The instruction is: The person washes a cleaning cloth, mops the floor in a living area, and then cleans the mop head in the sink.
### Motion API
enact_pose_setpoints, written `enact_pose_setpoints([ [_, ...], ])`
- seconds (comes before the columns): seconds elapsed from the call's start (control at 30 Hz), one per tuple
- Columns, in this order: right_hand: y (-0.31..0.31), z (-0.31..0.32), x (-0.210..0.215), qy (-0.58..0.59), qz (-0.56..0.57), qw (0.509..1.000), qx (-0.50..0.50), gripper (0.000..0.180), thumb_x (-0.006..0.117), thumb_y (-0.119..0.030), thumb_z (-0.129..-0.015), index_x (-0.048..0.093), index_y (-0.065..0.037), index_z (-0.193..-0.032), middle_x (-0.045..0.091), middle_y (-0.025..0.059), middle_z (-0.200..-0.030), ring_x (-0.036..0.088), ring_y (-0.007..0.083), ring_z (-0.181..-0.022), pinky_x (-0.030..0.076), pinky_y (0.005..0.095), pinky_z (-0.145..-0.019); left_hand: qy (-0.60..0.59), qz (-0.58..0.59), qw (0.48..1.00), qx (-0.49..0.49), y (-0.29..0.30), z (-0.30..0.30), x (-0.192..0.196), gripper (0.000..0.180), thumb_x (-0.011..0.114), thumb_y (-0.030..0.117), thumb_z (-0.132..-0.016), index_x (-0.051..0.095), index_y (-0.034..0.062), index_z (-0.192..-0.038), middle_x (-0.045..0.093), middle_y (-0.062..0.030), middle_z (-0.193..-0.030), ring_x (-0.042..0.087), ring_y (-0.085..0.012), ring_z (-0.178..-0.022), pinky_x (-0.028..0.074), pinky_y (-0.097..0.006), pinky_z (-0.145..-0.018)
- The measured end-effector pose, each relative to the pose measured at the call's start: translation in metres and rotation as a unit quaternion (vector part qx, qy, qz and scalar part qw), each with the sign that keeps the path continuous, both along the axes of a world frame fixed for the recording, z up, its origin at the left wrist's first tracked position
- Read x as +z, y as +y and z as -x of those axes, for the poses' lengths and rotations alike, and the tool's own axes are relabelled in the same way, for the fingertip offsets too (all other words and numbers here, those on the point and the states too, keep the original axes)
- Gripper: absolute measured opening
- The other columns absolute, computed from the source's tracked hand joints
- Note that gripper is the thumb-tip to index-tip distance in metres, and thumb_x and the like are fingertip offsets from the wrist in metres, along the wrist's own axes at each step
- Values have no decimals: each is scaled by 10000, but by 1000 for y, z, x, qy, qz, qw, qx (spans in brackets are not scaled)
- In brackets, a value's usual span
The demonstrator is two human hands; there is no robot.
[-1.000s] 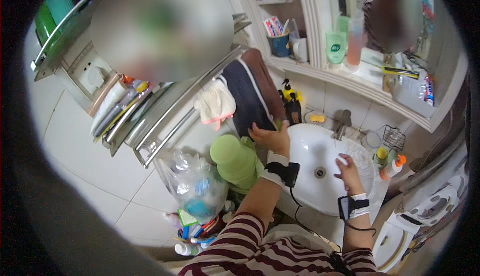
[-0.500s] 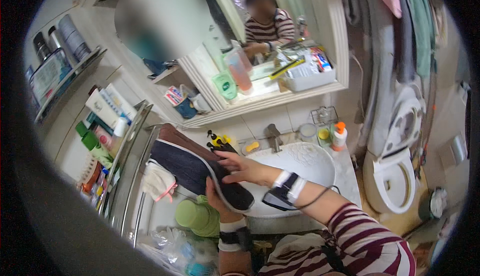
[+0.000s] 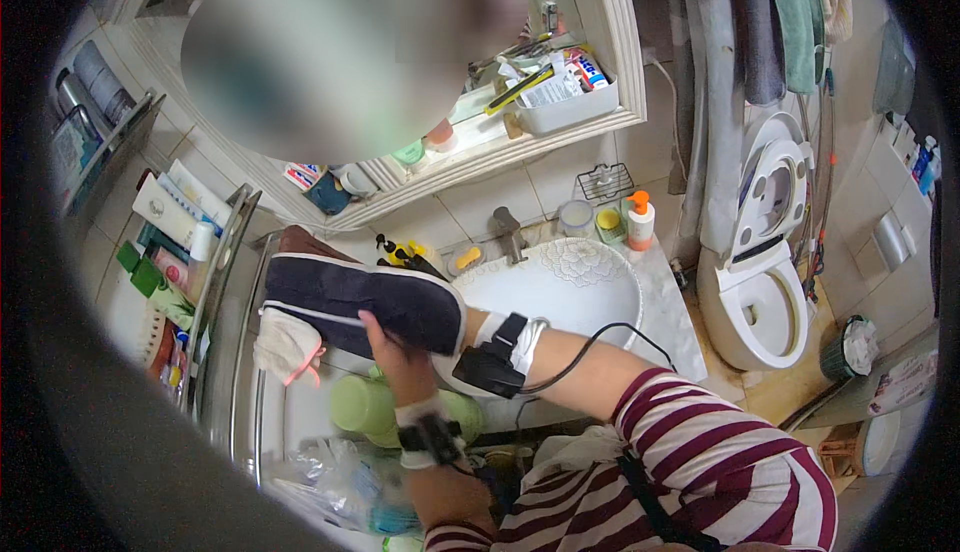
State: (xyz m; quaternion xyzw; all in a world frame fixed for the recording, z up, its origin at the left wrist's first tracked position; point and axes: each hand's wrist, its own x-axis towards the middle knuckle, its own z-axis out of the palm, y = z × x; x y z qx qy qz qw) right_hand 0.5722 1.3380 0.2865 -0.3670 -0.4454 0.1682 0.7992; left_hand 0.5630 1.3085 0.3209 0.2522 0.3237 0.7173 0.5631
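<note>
A dark navy towel (image 3: 345,297) with pale edging hangs from the rail on the left, its near end lifted toward me. My left hand (image 3: 398,360) grips its lower edge, with the thumb lying on the front and the other fingers mostly behind the cloth. From the right comes my right hand, hidden behind the towel's near end; only its wrist, with a white band and a black device (image 3: 492,364), shows. A brown towel (image 3: 300,240) hangs just behind the navy one. Beside them is a cream cloth with pink trim (image 3: 288,342).
A white washbasin (image 3: 560,297) with a grey tap (image 3: 510,235) lies beyond my right forearm. Below the towels stands a light green container (image 3: 360,407). Metal shelves (image 3: 225,252) with bottles line the left wall. A toilet (image 3: 760,317) stands at the right.
My right hand, seen in front of the towel before, has gone behind it. The towel's near end is raised and spread wider. The view has shifted to the right.
</note>
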Motion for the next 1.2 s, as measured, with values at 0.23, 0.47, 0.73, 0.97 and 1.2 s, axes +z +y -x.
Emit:
enact_pose_setpoints([
  [0.23,-24,-31,35,-303,193,868,342,484,333,-405,-914,571,-6,-1049,567,273,-1040,547,392,-981,420,417,-853,148,-1,972,-180,28,69,-47,473,485,297,-897,368,30,-1268,418,-156,-1271,469,-279,-1115,401,-416,-930],
  [0.47,-86,-67,35,-378,66,890,246,358,496,-271,-855,498,-7,-1098,569,206,-1013,549,376,-937,431,439,-818,256,-56,953,-154,52,94,-72,445,476,311,-897,405,40,-1242,460,-150,-1230,501,-279,-1067,426,-415,-893],
  [0.73,-167,-263,-15,-303,248,910,139,430,528,-297,-860,494,11,-1158,522,207,-1145,506,356,-1049,401,390,-897,340,-133,926,-93,73,120,-106,419,464,328,-898,448,51,-1212,507,-143,-1182,538,-278,-1011,453,-413,-851],
  [0.97,-345,-395,-77,-227,434,871,-18,432,569,-309,-835,524,3,-1130,537,212,-1112,515,355,-1024,410,385,-885,404,-209,890,-29,76,105,-127,404,455,342,-898,486,60,-1186,548,-137,-1140,570,-278,-963,478,-412,-814],
  [1.2,-522,-446,-142,14,555,823,-123,456,594,-321,-823,522,-7,-1146,567,201,-1087,551,310,-1001,431,366,-869,362,175,910,-106,36,50,-213,532,396,373,-847,408,-4,-1222,423,-106,-1287,447,-273,-1116,296,-406,-974],
])
